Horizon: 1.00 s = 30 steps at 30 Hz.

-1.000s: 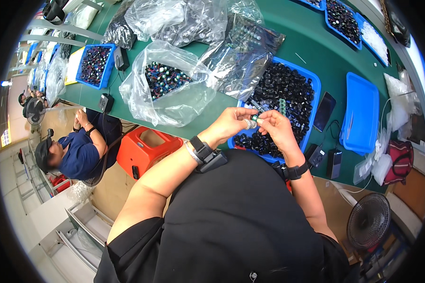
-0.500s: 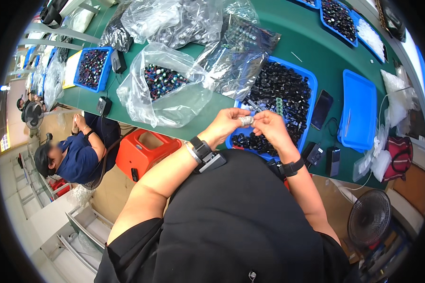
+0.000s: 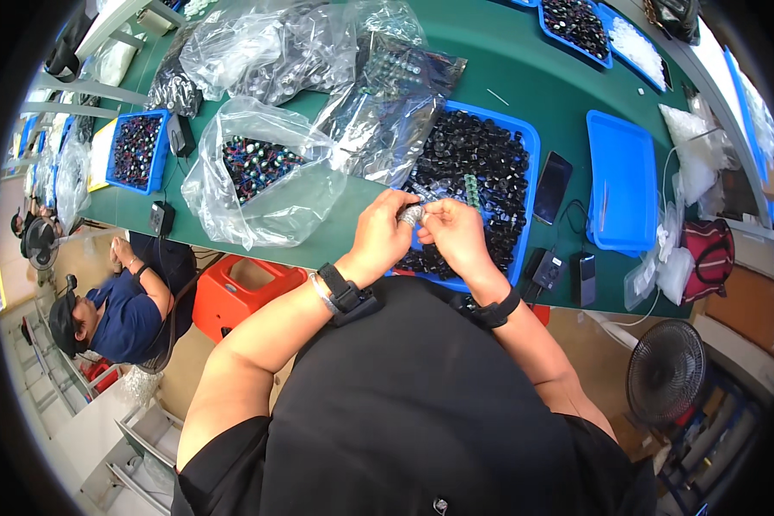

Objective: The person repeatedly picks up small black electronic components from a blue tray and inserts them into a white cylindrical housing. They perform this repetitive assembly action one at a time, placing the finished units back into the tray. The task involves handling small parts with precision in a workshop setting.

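Observation:
My left hand (image 3: 378,239) is closed around a small silvery-white, roll-like thing (image 3: 411,215), whose exact kind is too small to make out. From the other side my right hand (image 3: 457,236) pinches at it, with thumb and forefinger pressed together. Both hands meet above the near left part of a blue tray (image 3: 533,185). Many small black caps or knobs (image 3: 490,155) fill that tray. Among them lies a short row of green pieces (image 3: 471,191). Part of the tray's near edge is hidden by my hands.
Left of the tray, an open clear bag (image 3: 275,224) holds small wired parts; a fuller bag (image 3: 383,120) overlaps the tray's corner. To the right lie a dark phone (image 3: 553,187) and a blue tray (image 3: 619,181). A co-worker (image 3: 125,310) sits at left beside a red stool (image 3: 241,297).
The whole view has shifted, so the table's things appear farther left. My hands stay together at the silvery-white thing, which looks more upright and more covered by my fingers.

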Each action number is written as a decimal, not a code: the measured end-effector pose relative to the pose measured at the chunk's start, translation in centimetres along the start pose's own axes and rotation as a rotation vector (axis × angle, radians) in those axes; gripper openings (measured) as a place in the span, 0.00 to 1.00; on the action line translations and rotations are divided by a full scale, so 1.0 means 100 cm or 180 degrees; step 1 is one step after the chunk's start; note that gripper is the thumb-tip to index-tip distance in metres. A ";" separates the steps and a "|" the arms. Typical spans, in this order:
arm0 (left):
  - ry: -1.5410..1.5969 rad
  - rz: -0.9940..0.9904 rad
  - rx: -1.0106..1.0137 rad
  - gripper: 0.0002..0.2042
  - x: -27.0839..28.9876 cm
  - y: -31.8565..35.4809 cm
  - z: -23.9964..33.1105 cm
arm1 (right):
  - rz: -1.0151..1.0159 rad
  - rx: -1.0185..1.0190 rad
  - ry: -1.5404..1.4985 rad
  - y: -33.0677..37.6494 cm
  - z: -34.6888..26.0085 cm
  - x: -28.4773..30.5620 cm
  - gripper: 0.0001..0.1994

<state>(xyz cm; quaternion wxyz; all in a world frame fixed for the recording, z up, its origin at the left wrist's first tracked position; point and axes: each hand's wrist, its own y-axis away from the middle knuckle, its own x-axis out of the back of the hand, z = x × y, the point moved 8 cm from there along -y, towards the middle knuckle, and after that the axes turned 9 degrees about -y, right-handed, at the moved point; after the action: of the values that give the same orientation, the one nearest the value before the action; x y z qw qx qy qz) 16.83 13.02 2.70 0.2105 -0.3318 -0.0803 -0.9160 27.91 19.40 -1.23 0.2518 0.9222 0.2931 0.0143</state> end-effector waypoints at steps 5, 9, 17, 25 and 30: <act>-0.0244 0.0067 -0.0241 0.11 0.008 0.000 0.014 | 0.0091 0.0280 0.0128 0.009 -0.015 -0.002 0.04; 0.1527 -0.0260 0.0908 0.08 -0.012 0.004 -0.019 | 0.0051 0.0329 0.0464 0.016 -0.028 -0.006 0.04; 0.1197 -0.0177 0.0763 0.08 -0.007 0.004 -0.030 | 0.0226 0.1211 0.0888 0.015 -0.034 -0.014 0.02; 0.1475 -0.0152 0.1193 0.09 0.005 0.004 -0.024 | 0.0105 0.1034 0.0432 0.014 -0.032 -0.021 0.03; 0.3404 -0.1042 0.1828 0.09 -0.019 0.013 -0.047 | -0.0468 0.0211 -0.0646 0.006 -0.018 -0.019 0.03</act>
<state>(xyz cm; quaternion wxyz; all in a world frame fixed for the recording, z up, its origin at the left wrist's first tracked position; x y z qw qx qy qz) 16.05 11.12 -2.12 0.1592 0.2586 -0.2565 -0.9176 26.34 18.78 0.84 0.2499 0.9027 0.3333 -0.1074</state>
